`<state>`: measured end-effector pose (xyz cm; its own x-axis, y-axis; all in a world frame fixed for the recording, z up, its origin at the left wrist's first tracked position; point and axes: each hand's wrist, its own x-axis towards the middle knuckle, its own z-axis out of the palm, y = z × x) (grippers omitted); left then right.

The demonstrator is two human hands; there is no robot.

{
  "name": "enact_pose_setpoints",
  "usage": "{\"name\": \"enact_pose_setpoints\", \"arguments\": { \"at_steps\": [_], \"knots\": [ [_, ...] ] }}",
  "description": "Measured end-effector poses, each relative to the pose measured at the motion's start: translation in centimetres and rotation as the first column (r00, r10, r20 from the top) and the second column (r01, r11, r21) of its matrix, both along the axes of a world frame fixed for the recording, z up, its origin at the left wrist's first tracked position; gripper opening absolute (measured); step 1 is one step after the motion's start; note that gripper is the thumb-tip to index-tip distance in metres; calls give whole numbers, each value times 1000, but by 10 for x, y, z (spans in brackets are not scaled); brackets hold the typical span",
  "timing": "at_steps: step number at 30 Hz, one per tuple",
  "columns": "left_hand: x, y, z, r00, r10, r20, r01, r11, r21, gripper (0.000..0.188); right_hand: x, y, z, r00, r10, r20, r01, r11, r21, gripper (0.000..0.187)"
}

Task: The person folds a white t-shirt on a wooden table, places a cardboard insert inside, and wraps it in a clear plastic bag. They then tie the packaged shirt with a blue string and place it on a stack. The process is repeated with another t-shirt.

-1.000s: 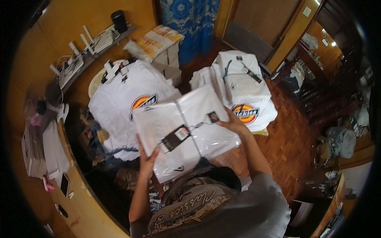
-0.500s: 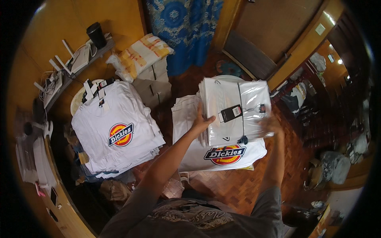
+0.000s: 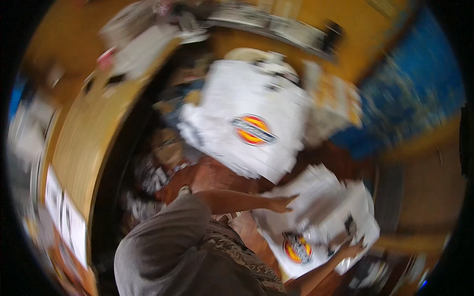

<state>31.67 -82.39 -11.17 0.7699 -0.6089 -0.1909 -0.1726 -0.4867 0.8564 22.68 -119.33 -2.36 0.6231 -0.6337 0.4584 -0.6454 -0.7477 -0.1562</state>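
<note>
The picture is smeared by motion. Over the nearer pile of white printed T-shirts (image 3: 276, 246), on my right, my left hand (image 3: 282, 203) has its fingers stretched out, with nothing in them that I can see. Farther right, my right hand (image 3: 351, 249) lies with fingers apart at the edge of the clear-wrapped bundle of white shirts (image 3: 363, 222), which rests on that pile. A black tag (image 3: 349, 224) shows on the bundle. Ahead of me stands another stack of white T-shirts (image 3: 252, 93) with a round red and yellow print and tags at its collar end.
A yellow and white plastic-wrapped parcel (image 3: 335, 93) sits beside the far stack. Behind runs a wall shelf (image 3: 276, 32) with a black cup (image 3: 332, 37). To the left is a wooden tabletop (image 3: 94, 133). A blue curtain (image 3: 419, 84) hangs at right.
My view has swung left, so the shirt stacks now appear farther right. My left hand has come off the wrapped bundle, which was held up and now lies on the shirt pile.
</note>
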Motion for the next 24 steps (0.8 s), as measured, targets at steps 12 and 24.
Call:
{"name": "enact_pose_setpoints", "arguments": {
  "at_steps": [12, 24],
  "knots": [
    [-284, 407, 148, 368, 930, -7, -928, 367, -63, 49, 57, 543, 9, -522, 840, 149, -706, -524, 478, 26],
    [-668, 478, 187, -579, 287, 763, 95, -906, 412, 34, -196, 948, 69, -815, 297, 498, 408, -316, 856, 26]
  ]
}}
